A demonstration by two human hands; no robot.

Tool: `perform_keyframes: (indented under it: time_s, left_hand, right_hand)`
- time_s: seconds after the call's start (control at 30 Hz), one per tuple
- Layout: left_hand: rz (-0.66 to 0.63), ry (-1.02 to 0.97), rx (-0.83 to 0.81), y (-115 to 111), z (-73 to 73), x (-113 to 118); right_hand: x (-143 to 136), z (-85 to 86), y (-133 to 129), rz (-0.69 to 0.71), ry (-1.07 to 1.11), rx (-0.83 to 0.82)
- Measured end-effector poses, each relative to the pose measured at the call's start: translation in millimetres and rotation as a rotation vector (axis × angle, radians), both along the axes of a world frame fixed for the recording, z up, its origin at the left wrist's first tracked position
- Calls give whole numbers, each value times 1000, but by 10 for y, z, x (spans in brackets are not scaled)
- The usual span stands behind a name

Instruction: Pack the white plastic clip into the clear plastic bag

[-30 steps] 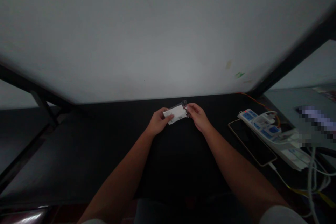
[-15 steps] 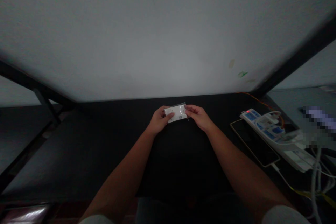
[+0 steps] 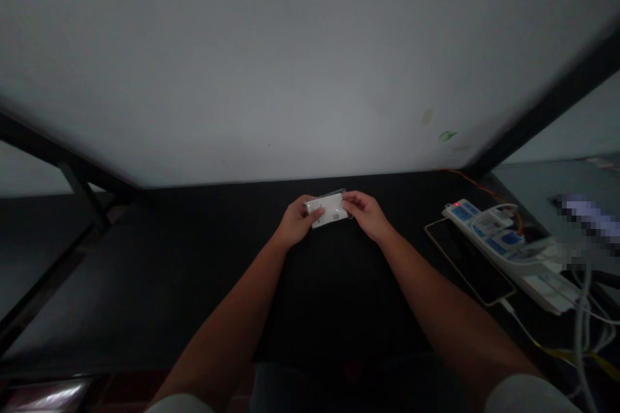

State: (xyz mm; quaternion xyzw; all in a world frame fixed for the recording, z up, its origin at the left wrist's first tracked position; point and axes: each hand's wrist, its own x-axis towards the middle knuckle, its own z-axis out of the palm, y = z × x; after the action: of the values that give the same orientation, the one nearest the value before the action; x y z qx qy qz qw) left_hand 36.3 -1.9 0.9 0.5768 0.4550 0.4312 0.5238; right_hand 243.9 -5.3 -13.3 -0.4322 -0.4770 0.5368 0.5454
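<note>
Left hand (image 3: 296, 222) and right hand (image 3: 369, 215) pinch a white, maybe plastic-wrapped packet (image 3: 332, 208) that sits longways between them

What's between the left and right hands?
A flat, clear-wrapped white packet, seen in the head view; the left hand grips one end, the right hand the other.

A black table (image 3: 169, 271) bears a dark-screened phone (image 3: 469, 261) just beside a white power strip (image 3: 497, 247) and tangled cables (image 3: 582, 335).
</note>
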Motion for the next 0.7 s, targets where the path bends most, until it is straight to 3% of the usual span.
perform_keyframes:
  time_s: [0.1,0.23,0.47,0.6,0.7]
  left_hand:
    - [24,21,40,-11,-22,8]
    - [118,55,234,-37,-20,15]
    - [-20,389,519,3,-15,-54]
    - [-122,619,560,57,-71,-98]
    - [-125,662,584,60,-86,-105]
  right_hand:
    - [0,29,-21,-85,-142,122]
    - [39,101,-75,-257,-498,355]
    - [122,82,-102,-174,-737,425]
    - [151,38,-63,-57,-955,399]
    - [154,24,-61,-29,-1027,376]
